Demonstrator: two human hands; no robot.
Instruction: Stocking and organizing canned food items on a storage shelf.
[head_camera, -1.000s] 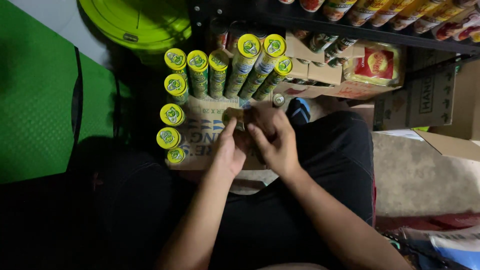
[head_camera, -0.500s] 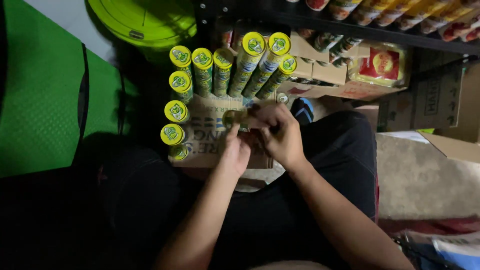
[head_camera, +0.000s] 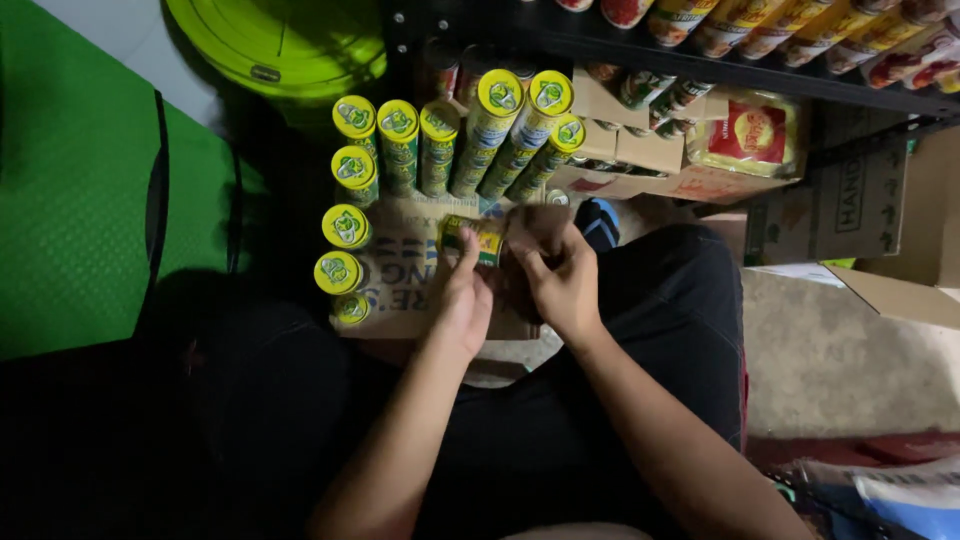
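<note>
Green-and-yellow cylindrical can (head_camera: 472, 238) lies gripped between both hands, left hand (head_camera: 462, 300) and right hand (head_camera: 560, 275) curled around it, yellow-lidded upright cans (head_camera: 440, 140) standing just beyond them.

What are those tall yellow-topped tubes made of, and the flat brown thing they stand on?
The tubes look like printed cardboard or thin metal, slightly glossy; the dim light leaves it open. Their yellow lids look like smooth plastic. The brown sheet looks like matte cardboard, printed with letters.

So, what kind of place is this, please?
Probably a small shop's stockroom: a dark shelf packed with goods, cardboard boxes, and many yellow-lidded cans standing on the floor, where both hands hold one can.
</note>
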